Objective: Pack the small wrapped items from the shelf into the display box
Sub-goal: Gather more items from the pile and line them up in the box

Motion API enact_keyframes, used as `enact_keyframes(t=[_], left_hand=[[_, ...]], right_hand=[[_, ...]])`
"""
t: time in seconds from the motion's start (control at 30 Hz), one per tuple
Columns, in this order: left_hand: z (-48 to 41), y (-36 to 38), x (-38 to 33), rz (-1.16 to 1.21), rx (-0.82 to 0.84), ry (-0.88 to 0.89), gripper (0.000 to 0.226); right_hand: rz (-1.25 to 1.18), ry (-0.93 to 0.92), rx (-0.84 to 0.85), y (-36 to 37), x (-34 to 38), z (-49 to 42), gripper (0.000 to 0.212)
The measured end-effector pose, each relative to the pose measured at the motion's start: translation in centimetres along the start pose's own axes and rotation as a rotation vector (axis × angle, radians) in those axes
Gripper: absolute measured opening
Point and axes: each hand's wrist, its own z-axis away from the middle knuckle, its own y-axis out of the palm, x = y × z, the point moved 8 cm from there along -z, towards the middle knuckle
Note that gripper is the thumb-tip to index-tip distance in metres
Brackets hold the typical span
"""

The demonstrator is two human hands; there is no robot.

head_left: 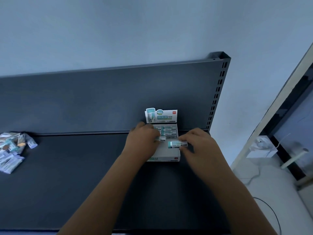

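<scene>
A white display box with an upright printed lid flap stands on the dark shelf, near its back right. Several teal-and-white wrapped items lie in rows in the box's far half. My left hand reaches over the box's left side and holds a wrapped item with its fingertips. My right hand pinches another wrapped item by its right end, just above the box's open near half.
A loose heap of wrapped items lies at the shelf's far left. The shelf's dark back panel rises behind the box, with a slotted upright at right. To the right, a floor with cables and a white box.
</scene>
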Motion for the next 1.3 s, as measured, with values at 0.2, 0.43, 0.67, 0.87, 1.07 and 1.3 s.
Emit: enact_keyframes(t=[0.2,0.43,0.67,0.87,1.07,1.3], left_hand=[[-1.0,-0.8,1.0,0.08,-0.111,-0.019,0.016],[-2.5,-0.3,2.0,0.009,-0.148,-0.046,0.008],[-2.7,0.8,2.0,-0.069,-0.184,-0.034,0.007],[-2.5,0.8,1.8,-0.028,-0.125,-0.049,0.009],[-0.4,0.4,1.2,-0.035,-0.112,-0.095,0.028],[0.9,1.7,1.8,0.032,-0.095,-0.106,0.031]], right_hand=[[0.01,-0.003,-0.002,0.5,-0.4,-0.9,0.026],[0.004,-0.017,-0.006,1.0,-0.4,-1.6,0.026],[0.01,-0.015,-0.008,1.4,-1.0,-2.4,0.028],[-0.015,-0.008,-0.04,1.5,-1.4,-2.7,0.028],[-0.043,-0.078,-0.209,0.4,-1.1,-4.0,0.026],[-0.013,-0.098,-0.148,2.3,-1.5,-6.7,0.018]])
